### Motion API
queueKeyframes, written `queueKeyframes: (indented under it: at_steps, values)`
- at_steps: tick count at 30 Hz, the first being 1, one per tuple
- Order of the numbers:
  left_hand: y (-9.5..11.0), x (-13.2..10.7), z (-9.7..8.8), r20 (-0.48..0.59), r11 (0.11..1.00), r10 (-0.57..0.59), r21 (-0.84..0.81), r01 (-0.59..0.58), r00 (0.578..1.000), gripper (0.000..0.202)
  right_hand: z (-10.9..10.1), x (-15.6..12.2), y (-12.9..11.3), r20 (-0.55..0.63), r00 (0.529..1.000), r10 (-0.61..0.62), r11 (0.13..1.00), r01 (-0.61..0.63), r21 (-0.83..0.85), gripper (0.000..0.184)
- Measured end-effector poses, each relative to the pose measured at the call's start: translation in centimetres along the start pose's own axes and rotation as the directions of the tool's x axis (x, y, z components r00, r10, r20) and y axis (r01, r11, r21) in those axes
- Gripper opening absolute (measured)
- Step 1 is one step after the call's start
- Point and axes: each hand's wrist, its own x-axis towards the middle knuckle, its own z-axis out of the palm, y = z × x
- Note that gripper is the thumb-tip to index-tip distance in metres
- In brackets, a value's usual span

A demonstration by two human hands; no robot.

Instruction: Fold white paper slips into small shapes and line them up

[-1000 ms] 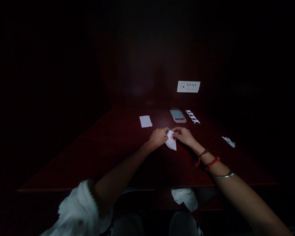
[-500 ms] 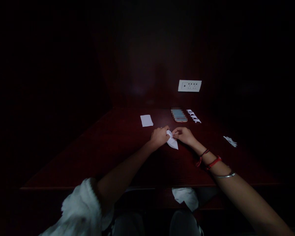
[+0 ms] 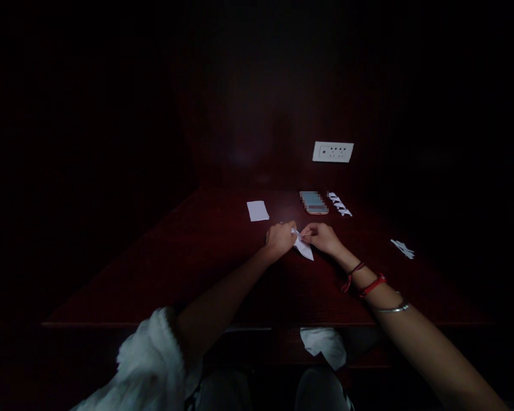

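Observation:
A partly folded piece of white paper [image 3: 304, 249] is held between both hands, just above the dark red table [image 3: 188, 274]. My left hand [image 3: 281, 237] is closed on its left edge, with the back of the hand toward me. The fingers of my right hand [image 3: 320, 236] pinch the upper right part of the paper. The paper's pointed end angles down toward me. Fingertips of both hands are partly hidden. Beyond my left hand lies a flat white sheet or stack of paper [image 3: 257, 210].
A phone [image 3: 313, 202] with a blurred screen lies at the back, beside a row of folded white paper pieces [image 3: 340, 204]. White strips [image 3: 403, 249] lie to the right. A socket panel [image 3: 333, 152] is on the wall. Crumpled white material [image 3: 324, 345] sits below the table edge.
Both hands stay on the paper, with only a slight shift of the left hand and the paper to the right. The whole view has also moved a little.

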Motion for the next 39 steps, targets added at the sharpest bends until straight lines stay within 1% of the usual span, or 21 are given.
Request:
queueKeyframes:
  at_steps: [8, 13, 16, 20, 23, 26, 28, 32, 35, 37, 39]
  values:
    - [-0.3, -0.1, 0.3, 0.000, 0.999, 0.031, -0.045, -0.031, 1.000, 0.018, -0.1, 0.2, 0.5, 0.026, 1.000, 0.017, 0.998, -0.018, 0.052, 0.013]
    - [0.0, -0.5, 0.2, 0.005, 0.999, -0.010, -0.049, 0.010, 1.000, 0.019, -0.2, 0.3, 0.7, 0.049, 0.998, 0.025, 0.997, -0.029, 0.073, 0.015]
    - [0.2, -0.8, 0.0, 0.010, 0.999, -0.019, -0.045, 0.019, 1.000, 0.020, -0.1, 0.3, 0.7, 0.032, 0.999, 0.026, 0.997, -0.028, 0.079, 0.022]
    - [0.2, -0.9, -0.1, -0.004, 0.999, 0.032, -0.043, -0.032, 0.999, 0.023, 0.3, 0.4, 0.7, -0.002, 0.999, 0.051, 0.992, -0.050, 0.120, 0.016]
    - [0.2, -0.8, -0.5, 0.007, 0.997, 0.059, -0.049, -0.059, 0.998, 0.023, 0.5, 0.4, 0.7, -0.024, 0.997, 0.072, 0.992, -0.069, 0.104, 0.023]
    - [0.5, -0.8, -1.2, 0.056, 0.996, 0.022, -0.084, -0.018, 0.998, 0.021, 0.4, 0.3, 0.4, -0.015, 0.997, 0.078, 0.995, -0.077, 0.066, 0.024]
    - [0.6, -0.7, -1.6, 0.085, 0.992, -0.014, -0.120, 0.024, 0.996, 0.025, 0.2, 0.0, 0.0, -0.008, 0.997, 0.074, 0.996, -0.073, 0.049, 0.023]
    - [0.6, -0.5, -1.5, 0.054, 0.983, -0.047, -0.177, 0.056, 0.997, 0.035, -0.2, -0.5, -0.9, 0.004, 0.999, 0.032, 1.000, -0.032, 0.001, 0.022]
    - [0.2, -0.4, -1.3, 0.039, 0.982, -0.032, -0.186, 0.039, 0.999, 0.026, -0.3, -0.6, -1.2, 0.007, 0.999, 0.034, 0.999, -0.033, -0.004, 0.021]
    - [0.1, -0.3, -1.3, 0.068, 0.982, -0.035, -0.185, 0.047, 0.997, 0.019, -0.2, -0.6, -1.2, 0.003, 0.999, 0.045, 0.999, -0.045, 0.006, 0.022]
    - [0.0, -0.2, -1.5, 0.113, 0.980, -0.059, -0.184, 0.079, 0.992, 0.017, -0.1, -0.5, -1.1, 0.002, 0.998, 0.062, 0.998, -0.062, 0.013, 0.023]
